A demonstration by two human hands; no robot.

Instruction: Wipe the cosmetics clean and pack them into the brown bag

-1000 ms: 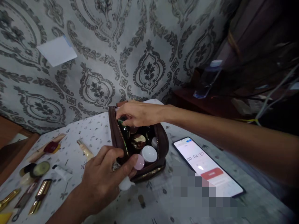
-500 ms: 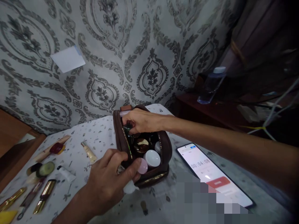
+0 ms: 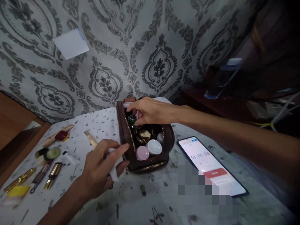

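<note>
A brown zip bag (image 3: 126,134) stands unzipped on the bed, packed with cosmetic jars. My right hand (image 3: 146,111) reaches into its far end, fingers curled beside a dark green jar (image 3: 132,119); what they hold, if anything, is hidden. In the near end of the bag sit a pink-lidded jar (image 3: 142,153) and a white-lidded jar (image 3: 154,147). Behind them shows a round brown container (image 3: 143,136). My left hand (image 3: 103,168) is beside the bag's near left side, fingers bent around a white object (image 3: 114,173) mostly covered by the hand.
To the left lie a cream tube (image 3: 91,139), a small white tube (image 3: 71,158), a gold lipstick case (image 3: 53,175), a yellow-ended item (image 3: 18,191) and other cosmetics. A phone (image 3: 214,168) showing a timer lies at right. A water bottle (image 3: 222,78) stands on a dark red surface beyond.
My left hand has drawn back leftward from the bag's near edge, uncovering the pink lid, with the white object still in it. My right hand has lifted slightly within the bag's far end.
</note>
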